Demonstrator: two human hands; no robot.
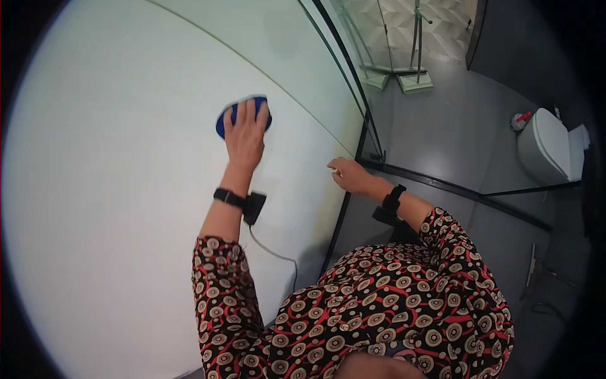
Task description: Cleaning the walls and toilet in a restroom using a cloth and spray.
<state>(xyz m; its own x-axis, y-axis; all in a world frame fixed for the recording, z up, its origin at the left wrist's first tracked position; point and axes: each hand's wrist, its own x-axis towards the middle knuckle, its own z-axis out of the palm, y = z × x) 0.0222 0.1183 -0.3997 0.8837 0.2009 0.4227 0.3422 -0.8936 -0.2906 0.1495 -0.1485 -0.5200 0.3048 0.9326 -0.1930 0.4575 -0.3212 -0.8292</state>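
My left hand [245, 135] presses flat on a blue scrubbing pad [220, 124] with a pale edge. The pad lies against a large smooth white wall panel [142, 189], fingers spread over its back. My right hand [352, 175] hovers close to the panel's dark-framed corner, fingers loosely curled and holding nothing that I can see. Whether its fingertips touch the panel is unclear. Black straps with small devices circle both wrists, and a thin cable [272, 255] hangs from the left one.
Black-framed glass [352, 71] meets the panel, with a dark floor rail [440, 180] running right. Beyond are a white toilet [544, 147], a bottle with a red top [521, 119], and a floor squeegee or mop [415, 80]. A metal handle [531, 265] and hose sit at lower right.
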